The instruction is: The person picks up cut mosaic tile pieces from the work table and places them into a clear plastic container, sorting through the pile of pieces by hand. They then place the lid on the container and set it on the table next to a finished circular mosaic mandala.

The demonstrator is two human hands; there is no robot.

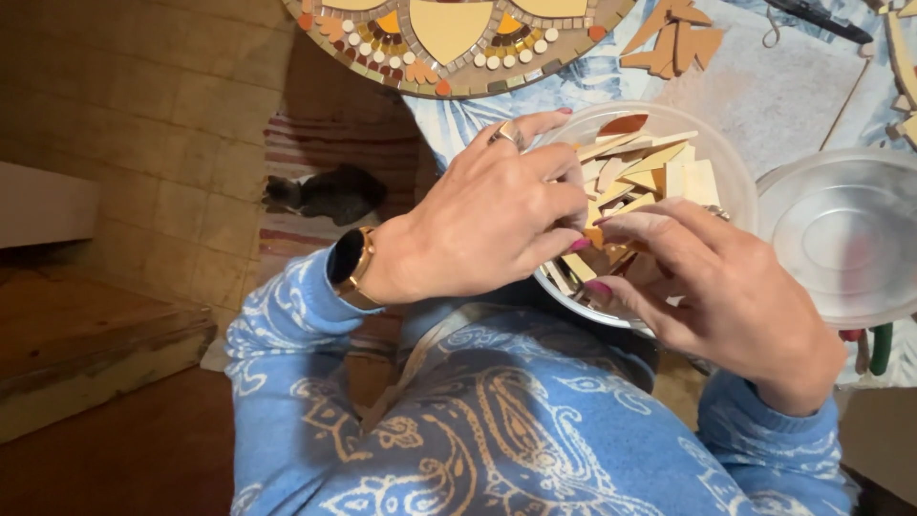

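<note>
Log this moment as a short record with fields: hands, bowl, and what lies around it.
left hand: over the bowl, fingers on the tile pieces, ring and watch worn
right hand: at the bowl's near side, pinching a small orange piece
bowl: clear plastic, holds cream and brown tile pieces
mosaic: round, partly filled, above the bowl
lid: clear, right of the bowl

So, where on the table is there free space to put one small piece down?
Free: the pale mat between the orange shards, the tile bowl and the empty lid. Crowded: inside the bowl, where the left hand and right hand meet.
</note>
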